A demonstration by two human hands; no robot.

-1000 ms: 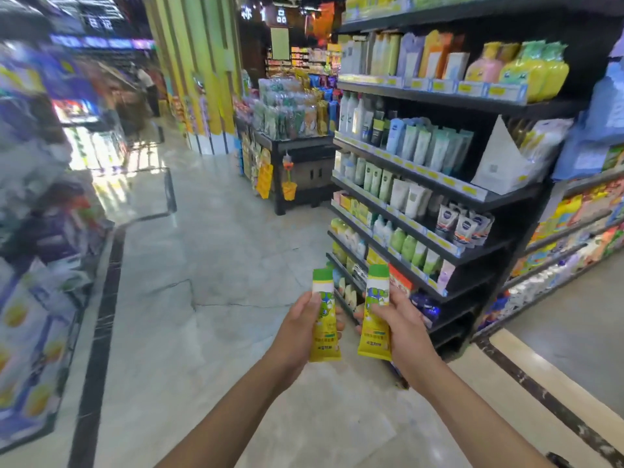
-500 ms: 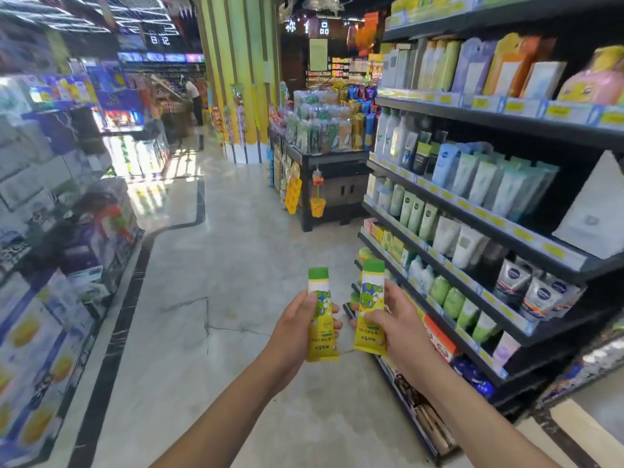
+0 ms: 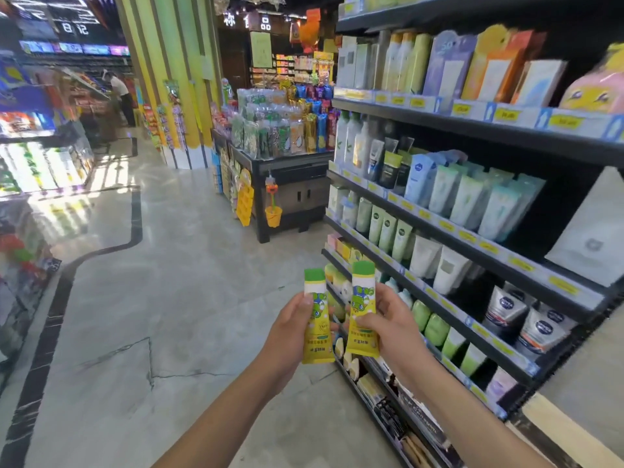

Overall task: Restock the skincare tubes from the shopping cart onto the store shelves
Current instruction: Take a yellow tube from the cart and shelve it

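You hold two yellow tubes upright in front of you, one in each hand, side by side and close together but not quite touching. Each has a green cap on top, a white band below it, a green cartoon frog on the yellow body and a flat crimped end pointing down. Your left hand wraps round the left tube, thumb pressed on its front. Your right hand grips the right tube from the side, fingers curled over its lower half.

Both tubes hang over the aisle, near the front edge of the shelving unit on your right and well clear of it. Its dark shelves carry price strips along their lips and rows of pale green, white and blue tubes, with gaps behind some rows. To your left the aisle is wide and open.

The floor is pale polished stone with a crack across it and a dark border strip. Ahead stands a dark display table stacked with packets, and a person is far back on the left.
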